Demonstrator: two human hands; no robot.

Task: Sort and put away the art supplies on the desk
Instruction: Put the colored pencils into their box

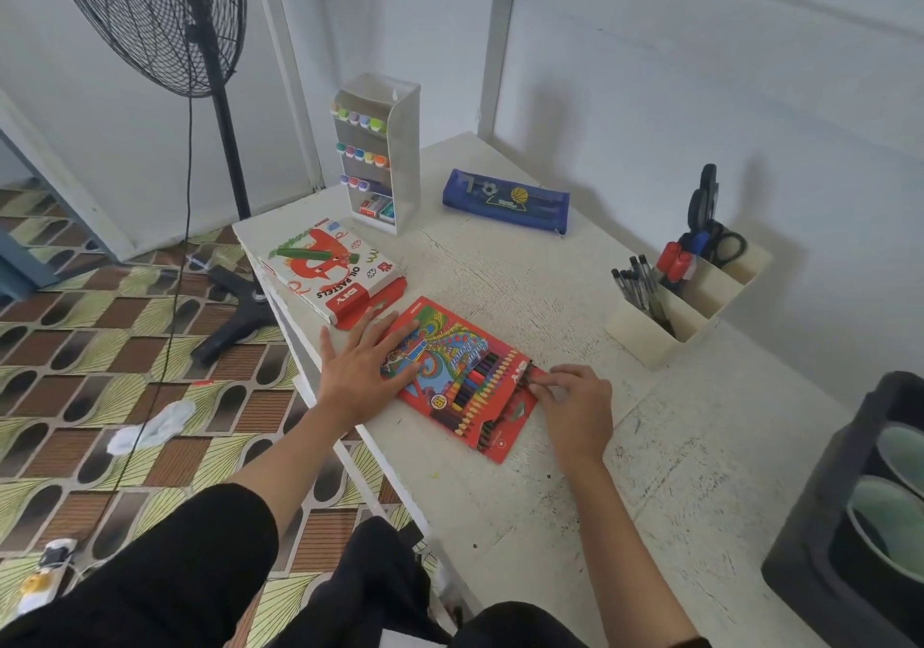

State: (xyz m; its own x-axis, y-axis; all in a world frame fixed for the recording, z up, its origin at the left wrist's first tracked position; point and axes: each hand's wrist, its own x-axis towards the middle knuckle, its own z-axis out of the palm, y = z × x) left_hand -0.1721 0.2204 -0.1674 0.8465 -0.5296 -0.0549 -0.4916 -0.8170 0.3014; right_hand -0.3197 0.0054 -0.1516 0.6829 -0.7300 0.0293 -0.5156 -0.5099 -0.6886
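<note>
A red box of colour pencils (pixel 467 377) lies flat near the front left edge of the white desk (pixel 575 472). My left hand (pixel 360 372) presses flat on the box's left end, fingers spread and straight. My right hand (pixel 575 407) is at the box's right end, its fingertips curled and pinching the pencil ends or flap there. Behind them lies an oil pastels box (pixel 330 267) with its red flap out.
A white marker rack (pixel 380 152) stands at the back, a blue pencil pouch (pixel 505 199) beside it. A cream organiser (pixel 685 297) with pens, markers and scissors sits right. A dark holder with cups (pixel 870 512) fills the right edge. A standing fan (pixel 165 17) is left of the desk.
</note>
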